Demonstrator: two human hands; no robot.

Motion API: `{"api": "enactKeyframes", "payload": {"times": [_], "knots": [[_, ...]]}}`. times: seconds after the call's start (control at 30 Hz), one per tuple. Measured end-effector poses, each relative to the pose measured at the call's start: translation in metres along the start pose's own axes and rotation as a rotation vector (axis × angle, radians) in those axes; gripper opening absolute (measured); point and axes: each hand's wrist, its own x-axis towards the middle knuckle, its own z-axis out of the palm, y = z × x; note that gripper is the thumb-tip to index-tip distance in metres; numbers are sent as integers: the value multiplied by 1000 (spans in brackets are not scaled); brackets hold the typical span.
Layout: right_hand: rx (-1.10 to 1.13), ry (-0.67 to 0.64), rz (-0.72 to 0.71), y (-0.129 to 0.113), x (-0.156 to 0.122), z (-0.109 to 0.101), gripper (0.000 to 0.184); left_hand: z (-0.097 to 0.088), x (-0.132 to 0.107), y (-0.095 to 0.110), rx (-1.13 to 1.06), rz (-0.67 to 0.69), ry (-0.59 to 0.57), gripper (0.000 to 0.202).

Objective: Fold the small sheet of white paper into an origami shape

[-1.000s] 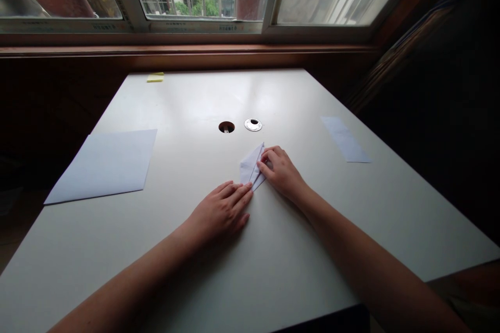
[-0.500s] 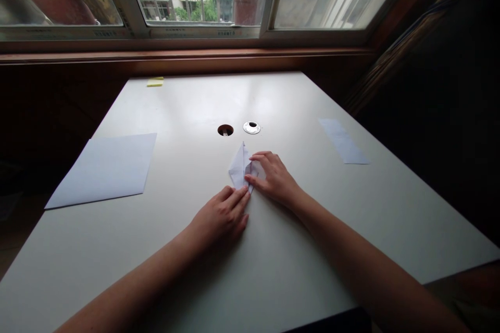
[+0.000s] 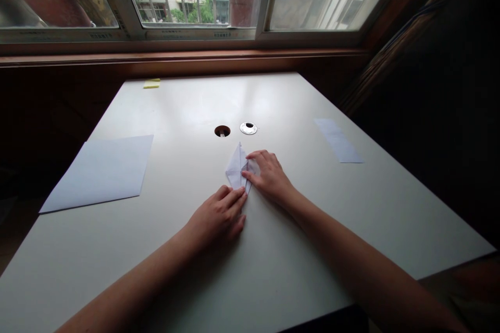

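A small piece of folded white paper [image 3: 235, 164] lies near the middle of the table, its pointed tip facing the window. My left hand [image 3: 221, 213] rests palm down at the near end of the paper, fingers stretched out and pressing on it. On the right side, my right hand [image 3: 269, 174] has a flap of the paper between thumb and fingers. The thumb lies on the paper's centre crease, and the fingertips touch higher up the right edge. My hands cover the paper's lower end and part of its right side.
White sheets of paper [image 3: 103, 171] lie on the left of the white table [image 3: 187, 104]. A narrow paper strip [image 3: 338, 140] is on the right. Beyond the folded paper are a round hole [image 3: 222, 131] and its metal cover [image 3: 248, 128]. Yellow sticky notes [image 3: 151, 83] sit at the far edge.
The view has shifted slightly, so everything appears a little further left. The right hand's thumb and flap have moved slightly against the paper; the left hand keeps its place on it.
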Motion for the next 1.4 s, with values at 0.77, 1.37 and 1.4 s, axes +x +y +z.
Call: {"api": "enactKeyframes", "payload": {"times": [0.77, 1.37, 1.4], "knots": [[81, -206, 4, 13, 5, -10, 22, -6, 0, -22, -142, 82, 60, 19], [29, -153, 60, 6, 8, -6, 21, -4, -1, -16, -142, 48, 43, 26], [40, -158, 62, 7, 8, -6, 21, -4, -1, -16, -136, 44, 40, 27]]}}
